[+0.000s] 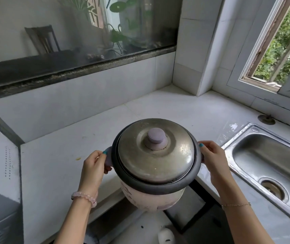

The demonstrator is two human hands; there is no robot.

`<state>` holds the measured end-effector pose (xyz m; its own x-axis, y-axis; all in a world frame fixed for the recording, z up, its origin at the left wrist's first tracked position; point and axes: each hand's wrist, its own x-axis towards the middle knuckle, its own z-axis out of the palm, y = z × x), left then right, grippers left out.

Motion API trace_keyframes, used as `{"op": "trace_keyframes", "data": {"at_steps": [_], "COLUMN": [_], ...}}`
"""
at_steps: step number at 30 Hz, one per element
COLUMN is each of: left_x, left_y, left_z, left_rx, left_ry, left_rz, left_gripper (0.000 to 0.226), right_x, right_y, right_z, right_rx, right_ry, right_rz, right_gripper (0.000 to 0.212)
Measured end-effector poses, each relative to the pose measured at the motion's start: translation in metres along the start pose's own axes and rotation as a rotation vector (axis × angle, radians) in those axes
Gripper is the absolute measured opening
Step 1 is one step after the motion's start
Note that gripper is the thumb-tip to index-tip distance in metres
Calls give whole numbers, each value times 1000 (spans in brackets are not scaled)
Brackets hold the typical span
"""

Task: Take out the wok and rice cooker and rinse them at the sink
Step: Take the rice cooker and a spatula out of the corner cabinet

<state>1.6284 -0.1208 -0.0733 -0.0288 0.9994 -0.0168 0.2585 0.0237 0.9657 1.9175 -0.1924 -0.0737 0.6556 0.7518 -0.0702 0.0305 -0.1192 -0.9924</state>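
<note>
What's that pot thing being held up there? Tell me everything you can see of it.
It is a round rice cooker, held upright in front of the counter edge, left of the sink. Its body looks like pale, worn plastic, topped by a dark grey rim. A dull, stained metal lid with a lilac knob sits closed on it. The left hand and right hand grip its side handles.

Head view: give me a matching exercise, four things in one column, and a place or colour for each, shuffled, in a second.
Things: 1 knob; 2 sink; 3 bead bracelet; 4 cooker.
Matches: A on the left wrist; B gripped by the left hand and right hand; C lilac, on the lid; D steel, right of the cooker.
Pairs: 1-C; 2-D; 3-A; 4-B.
</note>
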Motion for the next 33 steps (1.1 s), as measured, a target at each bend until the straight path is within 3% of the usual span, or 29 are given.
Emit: {"op": "trace_keyframes", "data": {"at_steps": [9, 19, 33], "left_x": [68, 136, 169], "left_y": [0, -11, -46], "left_z": [38, 7, -47], "left_rx": [-8, 53, 138], "left_ry": [184, 347, 395], "left_rz": [-101, -194, -294], "left_gripper": [30, 29, 27], "right_x": [127, 204, 200], "right_y": [-11, -24, -17], "right_z": [44, 148, 236], "right_rx": [-9, -79, -84], "right_ry": [-258, -548, -633], "right_rz": [12, 6, 51], "right_gripper": [14, 13, 10]}}
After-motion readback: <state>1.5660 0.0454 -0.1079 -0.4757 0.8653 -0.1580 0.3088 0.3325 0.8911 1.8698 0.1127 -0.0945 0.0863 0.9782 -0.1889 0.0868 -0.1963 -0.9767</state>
